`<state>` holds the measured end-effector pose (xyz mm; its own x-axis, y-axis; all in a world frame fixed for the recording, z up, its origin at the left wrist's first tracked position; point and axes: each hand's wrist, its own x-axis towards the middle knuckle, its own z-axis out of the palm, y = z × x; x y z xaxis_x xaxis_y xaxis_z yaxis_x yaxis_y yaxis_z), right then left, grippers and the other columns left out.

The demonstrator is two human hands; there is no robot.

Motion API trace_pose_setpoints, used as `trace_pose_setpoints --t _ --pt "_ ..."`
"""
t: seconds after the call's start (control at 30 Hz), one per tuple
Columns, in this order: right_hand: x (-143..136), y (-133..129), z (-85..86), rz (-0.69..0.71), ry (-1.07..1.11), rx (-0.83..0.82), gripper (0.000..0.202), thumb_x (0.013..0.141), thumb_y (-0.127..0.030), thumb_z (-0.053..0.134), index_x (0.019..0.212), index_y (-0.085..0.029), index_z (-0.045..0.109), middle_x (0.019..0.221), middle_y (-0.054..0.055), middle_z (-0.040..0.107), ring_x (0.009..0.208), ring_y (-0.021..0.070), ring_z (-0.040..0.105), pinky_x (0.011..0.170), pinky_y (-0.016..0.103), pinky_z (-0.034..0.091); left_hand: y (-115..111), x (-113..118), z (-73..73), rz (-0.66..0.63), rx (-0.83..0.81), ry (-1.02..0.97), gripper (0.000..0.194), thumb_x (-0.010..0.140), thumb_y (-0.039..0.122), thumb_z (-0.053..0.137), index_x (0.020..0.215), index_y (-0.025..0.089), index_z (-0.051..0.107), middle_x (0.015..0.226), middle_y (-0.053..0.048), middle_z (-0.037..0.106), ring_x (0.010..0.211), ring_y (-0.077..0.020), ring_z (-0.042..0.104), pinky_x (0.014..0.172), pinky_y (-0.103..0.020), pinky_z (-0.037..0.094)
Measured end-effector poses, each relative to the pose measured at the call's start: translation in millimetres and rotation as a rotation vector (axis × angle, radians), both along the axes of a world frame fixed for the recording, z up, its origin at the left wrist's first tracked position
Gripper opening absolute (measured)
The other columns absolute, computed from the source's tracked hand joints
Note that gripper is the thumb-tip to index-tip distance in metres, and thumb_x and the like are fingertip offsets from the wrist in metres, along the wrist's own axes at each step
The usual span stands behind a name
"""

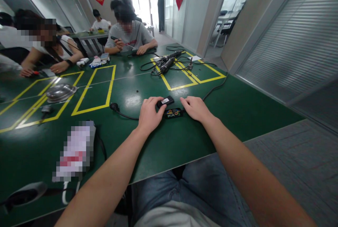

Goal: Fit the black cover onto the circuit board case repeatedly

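Note:
My left hand (151, 113) pinches a black plastic cover (167, 100) with a pale label, tilted just above the table. Right below it lies an open black adapter case (173, 113), its circuit board and copper-coloured coils showing. My left thumb is close to the case's left end. At the case's right end rests my right hand (197, 108), fingers curled and partly hidden under it. Whether it grips the case's end or the cord there is hidden. A black cord (126, 116) with a plug (114, 106) runs out to the left, and another cord (215, 89) passes behind my right hand.
Black electric screwdrivers (169, 63) with tangled cables lie beyond my hands, by yellow tape outlines (182, 87). A metal bowl (60, 92) sits left. Nearer me are a blurred-out package (75, 149) and a dark tool (25, 195). Co-workers (129, 31) sit across the green table (264, 114).

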<state>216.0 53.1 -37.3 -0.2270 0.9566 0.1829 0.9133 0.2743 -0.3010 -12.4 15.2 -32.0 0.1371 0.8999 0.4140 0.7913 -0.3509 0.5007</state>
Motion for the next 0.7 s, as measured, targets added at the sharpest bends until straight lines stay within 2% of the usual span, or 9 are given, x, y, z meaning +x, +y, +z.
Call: trace_pose_setpoints --t 0.1,0.17,0.27,0.37,0.43,0.57,0.7 --pt "0.2 -0.3 1.4 -0.021 -0.038 0.004 0.062 0.114 -0.045 0.033 0.076 -0.021 0.075 0.091 0.012 0.076 0.086 0.0255 0.067 0.078 0.036 0.038 3.9 -4.5 1.7 0.207 -0.12 0.044 0.027 0.099 0.024 0.072 0.126 0.023 0.072 0.122 -0.01 0.078 0.119 -0.0332 0.065 0.106 -0.049 0.053" --pt "0.4 -0.6 2.5 -0.04 -0.061 0.001 0.062 0.115 -0.044 0.033 0.077 -0.02 0.076 0.093 0.012 0.077 0.089 0.026 0.068 0.078 0.036 0.039 3.5 -4.8 4.0 0.256 -0.193 0.086 0.027 0.099 0.025 0.073 0.126 0.023 0.071 0.124 -0.011 0.076 0.123 -0.0344 0.064 0.106 -0.05 0.054" --pt "-0.2 -1.5 4.5 -0.056 -0.108 -0.013 0.062 0.115 -0.041 0.032 0.082 -0.02 0.08 0.097 0.013 0.078 0.092 0.0262 0.07 0.08 0.036 0.041 -1.3 -1.4 9.5 0.3 -0.146 0.142 0.025 0.097 0.025 0.075 0.122 0.023 0.073 0.139 -0.013 0.067 0.128 -0.0329 0.061 0.107 -0.047 0.053" --pt "-2.6 -2.9 6.0 -0.054 -0.166 -0.027 0.062 0.116 -0.038 0.031 0.089 -0.018 0.083 0.101 0.014 0.08 0.094 0.0264 0.071 0.082 0.036 0.042 -7.5 3.0 15.3 0.281 -0.139 0.256 0.014 0.101 0.032 0.07 0.103 0.023 0.079 0.13 -0.013 0.066 0.123 -0.0326 0.061 0.102 -0.046 0.054" --pt "-4.8 -4.1 6.1 -0.046 -0.195 -0.023 0.061 0.116 -0.038 0.033 0.09 -0.019 0.084 0.102 0.014 0.08 0.097 0.0266 0.071 0.083 0.035 0.043 -10.5 5.1 17.4 0.234 -0.172 0.348 0.028 0.106 0.038 0.062 0.091 0.023 0.082 0.116 -0.013 0.068 0.118 -0.0333 0.061 0.097 -0.047 0.054" --pt "-7.1 -5.5 4.1 -0.047 -0.189 0.0 0.059 0.115 -0.04 0.036 0.087 -0.02 0.084 0.1 0.014 0.08 0.097 0.0275 0.071 0.082 0.036 0.043 -12.0 6.8 16.1 0.188 -0.15 0.441 0.041 0.109 0.041 0.055 0.087 0.022 0.084 0.106 -0.014 0.07 0.114 -0.0343 0.06 0.094 -0.048 0.053" --pt "-3.7 -3.7 1.6 -0.087 -0.098 0.027 0.061 0.114 -0.043 0.037 0.079 -0.021 0.081 0.094 0.014 0.079 0.089 0.0269 0.07 0.075 0.036 0.041 -9.4 5.6 12.7 0.18 -0.11 0.389 0.046 0.11 0.041 0.051 0.087 0.021 0.084 0.102 -0.015 0.069 0.109 -0.0351 0.061 0.092 -0.05 0.053"
